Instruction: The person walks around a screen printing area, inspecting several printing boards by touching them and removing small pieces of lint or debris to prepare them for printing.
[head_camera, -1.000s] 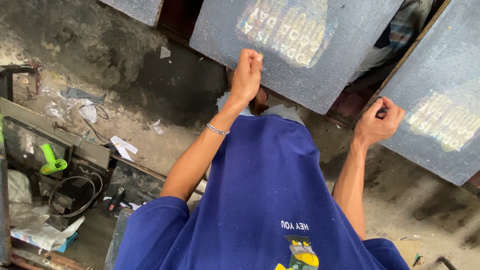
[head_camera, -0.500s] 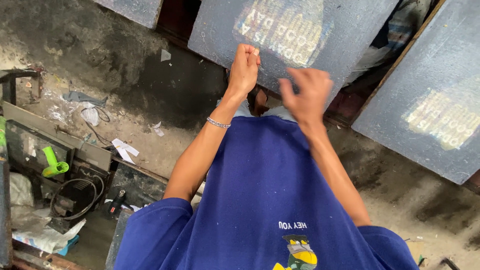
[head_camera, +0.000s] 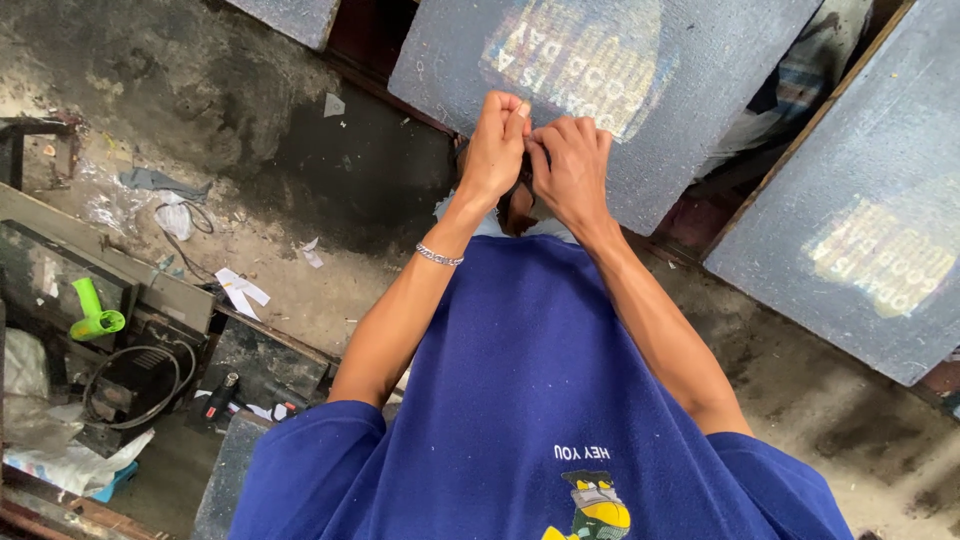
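While the blue shirt (head_camera: 520, 400) covers the near board, both hands meet at its collar beside the middle grey board's (head_camera: 600, 90) lower edge, left hand (head_camera: 497, 150) and right hand (head_camera: 572, 165) closed pinching fabric, open floor (head_camera: 250, 150) left of that board.

Blue shirt (head_camera: 520, 380); grey speckled board (head_camera: 600, 90); green tube (head_camera: 95, 312).

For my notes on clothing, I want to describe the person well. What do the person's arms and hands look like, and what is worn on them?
Both arms are bare from the short sleeves of a dark blue T-shirt down to the hands. The left hand has a thin silver chain bracelet at its wrist. The right hand wears nothing at the wrist. No gloves show, and no rings can be made out. The shirt bears small pale specks.
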